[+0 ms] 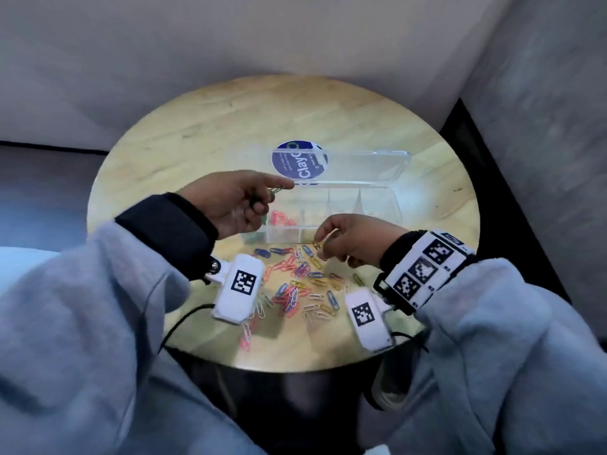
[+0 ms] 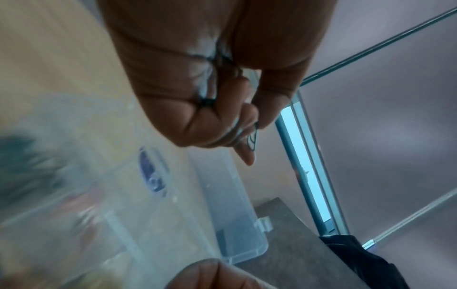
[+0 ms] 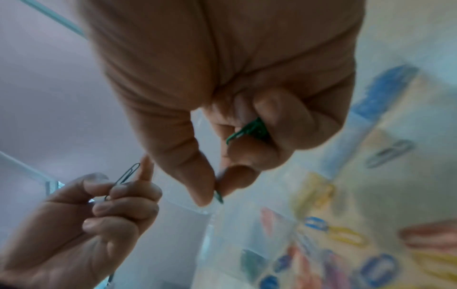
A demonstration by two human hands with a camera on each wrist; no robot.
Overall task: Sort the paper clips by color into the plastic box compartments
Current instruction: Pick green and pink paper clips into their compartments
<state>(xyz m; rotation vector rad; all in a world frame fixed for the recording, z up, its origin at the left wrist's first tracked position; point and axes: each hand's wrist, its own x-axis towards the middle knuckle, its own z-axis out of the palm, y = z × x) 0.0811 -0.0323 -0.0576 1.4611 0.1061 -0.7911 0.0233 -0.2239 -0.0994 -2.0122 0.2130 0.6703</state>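
- Grey upholstered seating surrounds a round pale wooden table (image 1: 230, 126), seen from above over two grey sweatshirt sleeves (image 1: 98, 323).
- A clear plastic compartment box (image 1: 377, 205) sits on the far half of the table with its hinged transparent lid (image 1: 361, 165) lying open behind it; a round blue sticker (image 1: 300, 164) shows through the lid's left end.
- Pink paper clips (image 1: 282, 218) lie in a left compartment of the box, and a few green ones (image 1: 254, 237) sit in the near-left corner compartment.
- A loose heap of mixed-colour paper clips (image 1: 302, 284), blue, pink, yellow, white and green, is scattered on the table between the box and the near edge.
- The left hand (image 1: 230, 201) is raised over the box's left end, thumb and forefinger pinching a dark green paper clip (image 3: 123, 179) while the other fingers curl inward.
- The right hand (image 1: 348, 241) hovers over the box's near edge, thumb and forefinger tips pinching a green clip (image 3: 219, 197); further green clips (image 3: 249, 130) are tucked under its curled fingers, though motion blur makes their number unclear.
- White tagged camera units (image 1: 239, 287) hang under both wrists above the heap.
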